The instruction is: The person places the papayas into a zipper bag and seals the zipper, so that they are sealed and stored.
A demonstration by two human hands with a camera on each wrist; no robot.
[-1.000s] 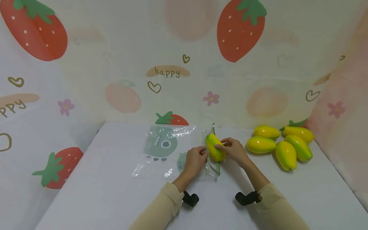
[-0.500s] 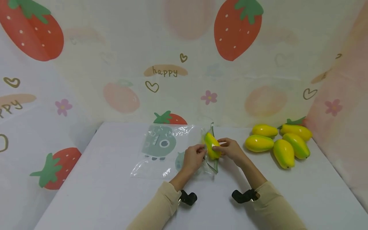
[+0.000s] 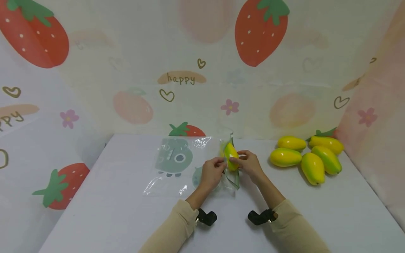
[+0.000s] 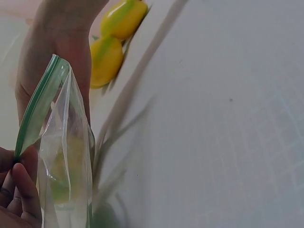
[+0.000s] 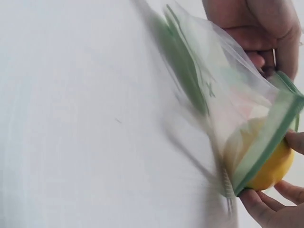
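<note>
My right hand [image 3: 251,164] grips a glossy yellow-and-green, mango-shaped fruit [image 3: 231,153], thumb on its near face, and my left hand [image 3: 211,174] pinches the green zip edge [image 5: 270,145] of a clear plastic bag [image 3: 190,168] printed with a grey-green cartoon creature [image 3: 174,160]. The fruit is at the bag's mouth, between my hands: the right is on it, the left just beside it. From the right wrist, part of it shows through the clear film and part stands out bare by my right fingers, so I judge it partway in. The bag's body lies on the white-covered table [image 3: 95,211] to the left of the fruit, which makes leftward, by my judgement, the direction that counts. The fruit's long axis runs mostly away from me, roughly along the mouth rather than pointing into the bag. Five more fruits of the same sort [image 3: 312,168] lie grouped well apart on my right. As for writing, "happy" reads plainly on the strawberry-patterned cloth backdrop [image 3: 181,78], with "ppy" at the left edge of my view; I can make out no brand or label on bag or fruit.
</note>
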